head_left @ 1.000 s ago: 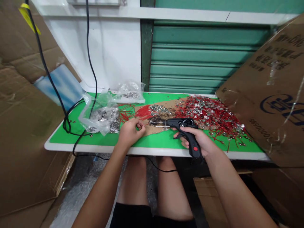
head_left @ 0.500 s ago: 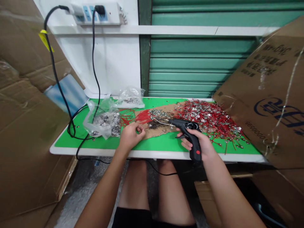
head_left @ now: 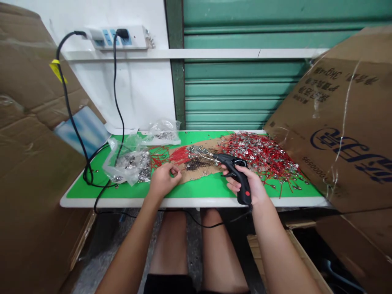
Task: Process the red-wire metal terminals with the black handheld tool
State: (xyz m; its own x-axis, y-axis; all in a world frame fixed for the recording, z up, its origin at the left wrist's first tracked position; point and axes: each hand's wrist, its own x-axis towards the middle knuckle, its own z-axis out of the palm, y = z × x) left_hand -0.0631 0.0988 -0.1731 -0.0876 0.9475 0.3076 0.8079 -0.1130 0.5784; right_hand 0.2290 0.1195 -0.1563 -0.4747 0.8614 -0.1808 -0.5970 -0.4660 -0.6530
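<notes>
My right hand is wrapped around the handle of a black soldering gun. Its thin metal tip points left, over a row of small silver metal pieces at the ends of red wires. These wires lie on a strip of cardboard with a darkened patch in its middle. At the strip's left end, my left hand is closed, thumb and fingertips pinched together close to the wires. Whatever may be between those fingertips is too small to make out.
A large heap of red wires with silver ends covers the right of the green tabletop. Plastic bags of metal parts sit on the left. Black cables hang from a power strip. Cardboard boxes flank both sides.
The camera view has tilted up and shifted a little, so everything sits slightly lower and further left. My hands hold nearly the same places over the cardboard strip.
</notes>
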